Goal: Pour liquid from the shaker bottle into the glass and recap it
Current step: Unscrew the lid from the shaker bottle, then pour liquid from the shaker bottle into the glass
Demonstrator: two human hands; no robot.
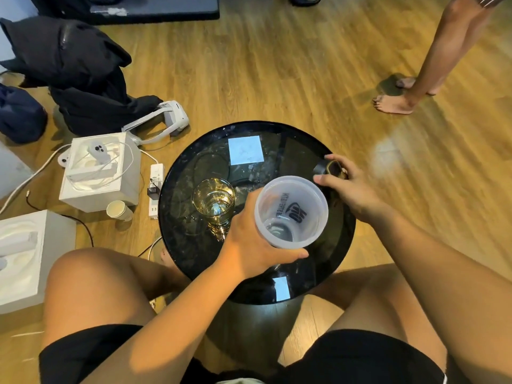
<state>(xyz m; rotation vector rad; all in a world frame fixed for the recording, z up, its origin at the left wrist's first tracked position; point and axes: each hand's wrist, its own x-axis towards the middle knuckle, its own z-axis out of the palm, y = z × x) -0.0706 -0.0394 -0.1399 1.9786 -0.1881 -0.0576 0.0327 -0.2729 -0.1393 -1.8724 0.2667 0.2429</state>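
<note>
Translucent shaker bottle (291, 212), uncapped and upright, held just above the near middle of the desk (299, 145), gripped round its wall by the left hand (249, 245). Dark print visible through the plastic. Just left of it, touching the desk, a glass (214, 203) partly filled with yellowish liquid. At the desk's right edge, the right hand (349, 187) curled round a dark lid (331, 168). Round, black and glossy, this desk, with pale square reflections at far and near edges. Beyond, a wooden floor (277, 65): white boxes (99, 173), power strip (155, 189), paper cup (119, 210), white headset (166, 117), dark clothing (69, 73) left; another person's bare legs (415, 87) far right.
</note>
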